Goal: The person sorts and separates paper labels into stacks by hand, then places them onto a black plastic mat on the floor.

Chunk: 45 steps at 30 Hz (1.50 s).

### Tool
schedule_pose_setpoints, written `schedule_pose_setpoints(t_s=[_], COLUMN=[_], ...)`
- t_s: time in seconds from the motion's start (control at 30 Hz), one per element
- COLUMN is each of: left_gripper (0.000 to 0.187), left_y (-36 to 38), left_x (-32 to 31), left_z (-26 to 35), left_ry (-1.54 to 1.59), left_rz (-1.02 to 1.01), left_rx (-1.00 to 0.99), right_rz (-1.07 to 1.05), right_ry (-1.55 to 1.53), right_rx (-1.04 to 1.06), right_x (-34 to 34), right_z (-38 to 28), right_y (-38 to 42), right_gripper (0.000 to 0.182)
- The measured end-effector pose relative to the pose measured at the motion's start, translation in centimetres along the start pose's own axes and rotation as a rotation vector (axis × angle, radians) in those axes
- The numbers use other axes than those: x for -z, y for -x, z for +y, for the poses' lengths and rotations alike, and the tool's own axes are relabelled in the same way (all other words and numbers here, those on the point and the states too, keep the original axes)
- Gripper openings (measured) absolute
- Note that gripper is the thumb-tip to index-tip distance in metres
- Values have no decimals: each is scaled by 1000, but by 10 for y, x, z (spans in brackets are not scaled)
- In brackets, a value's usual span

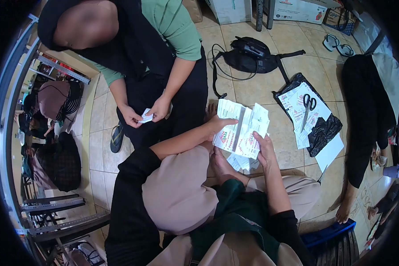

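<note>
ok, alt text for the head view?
Left hand and right hand hold printed sheets above a tiled floor. At upper left, another person holds a small white paper; at right, scissors lie on papers over black plastic.

Scissors [306,106] lying on papers [301,136] at right, papers resting on plastic [327,133], pouch [239,61] sitting farther off, slippers [331,43] lying far right, boxes [297,10] standing behind, sandal [116,140] lying left
</note>
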<state>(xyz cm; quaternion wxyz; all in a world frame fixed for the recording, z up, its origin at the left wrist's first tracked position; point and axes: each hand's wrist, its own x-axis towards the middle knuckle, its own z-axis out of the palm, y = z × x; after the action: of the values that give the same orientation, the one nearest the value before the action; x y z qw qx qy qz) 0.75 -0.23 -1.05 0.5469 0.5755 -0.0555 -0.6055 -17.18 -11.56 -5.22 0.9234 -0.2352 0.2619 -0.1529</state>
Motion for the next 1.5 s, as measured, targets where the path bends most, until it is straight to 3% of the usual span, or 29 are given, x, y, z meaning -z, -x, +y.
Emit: schedule_pose_setpoints(t_s=[0.4, 0.5, 0.6, 0.67, 0.73, 0.83, 0.97, 1.03, 1.33, 1.5], left_gripper=[39, 41, 44, 44, 43, 41, 40, 39, 39, 38], left_y=[-12, 11, 0, -3, 1, -1, 1, -4, -4, 2], left_x=[4, -11, 3, 4, -3, -4, -2, 6, 3, -4], left_z=[-17, 9, 2, -2, -2, -5, -2, -2, -5, -4], left_ry=[-146, 103, 325, 291, 61, -8, 67, 319, 53, -6], left_rz=[9, -13, -168, -140, -19, -14, -40, -70, 14, 17], left_rx=[-191, 133, 159, 157, 39, -73, -32, 151, -6, -54], right_rz=[80, 154, 126, 121, 88, 106, 126, 153, 215, 166], right_ry=[168, 120, 33, 42, 105, 222, 150, 145, 43, 111], right_rx=[-79, -11, -6, -7, 6, 9, 32, 30, 145, 110], right_x=[-14, -9, 0, 6, 0, -17, -9, -5, 22, 7], right_z=[21, 22, 13, 10, 7, 12, 17, 9, -1, 2], right_y=[8, 3, -3, -5, -1, 6, 0, -1, -13, -7], right_gripper=[39, 36, 34, 34, 35, 37, 33, 31, 30, 33])
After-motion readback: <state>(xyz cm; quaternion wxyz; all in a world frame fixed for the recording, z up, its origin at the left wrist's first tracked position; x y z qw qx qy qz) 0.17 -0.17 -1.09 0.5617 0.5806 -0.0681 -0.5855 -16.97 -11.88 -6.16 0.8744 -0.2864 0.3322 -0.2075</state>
